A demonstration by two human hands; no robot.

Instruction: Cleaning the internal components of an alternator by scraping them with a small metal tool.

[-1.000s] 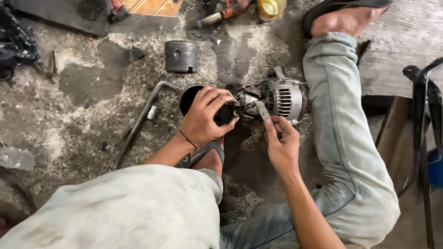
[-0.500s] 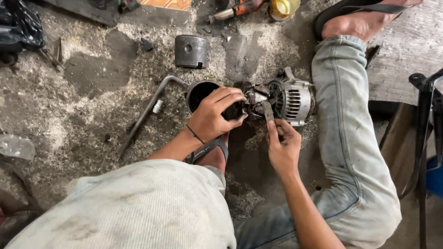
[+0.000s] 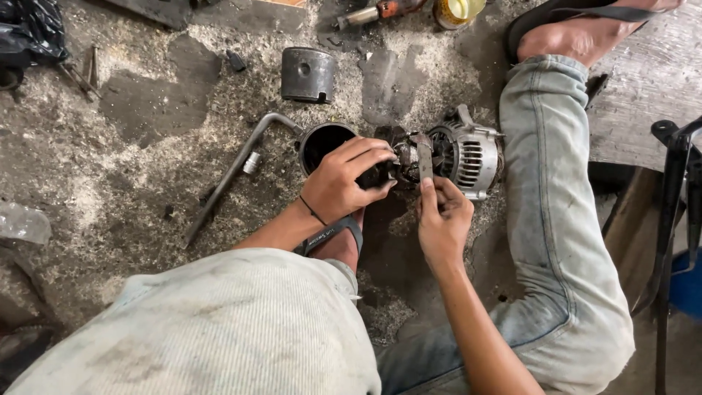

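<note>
A silver alternator (image 3: 468, 157) lies on its side on the dirty concrete floor, its dark pulley end (image 3: 401, 157) facing left. My left hand (image 3: 344, 183) is closed around that pulley end, fingers curled over the top. My right hand (image 3: 439, 219) holds a flat metal wrench (image 3: 425, 157) upright, its head set against the front of the alternator. I sit on the floor with one knee raised at the lower left and the other leg in pale jeans stretched along the right.
A black cylindrical cup (image 3: 322, 143) lies open next to my left hand. A dark metal piston-like cylinder (image 3: 307, 73) stands further up. A bent steel bar (image 3: 234, 172) lies to the left. Wooden board (image 3: 651, 80) and a metal stand (image 3: 673, 219) at right.
The view has shifted slightly. My right hand has brought the wrench more upright against the alternator front; my left hand stays clamped on the pulley end.
</note>
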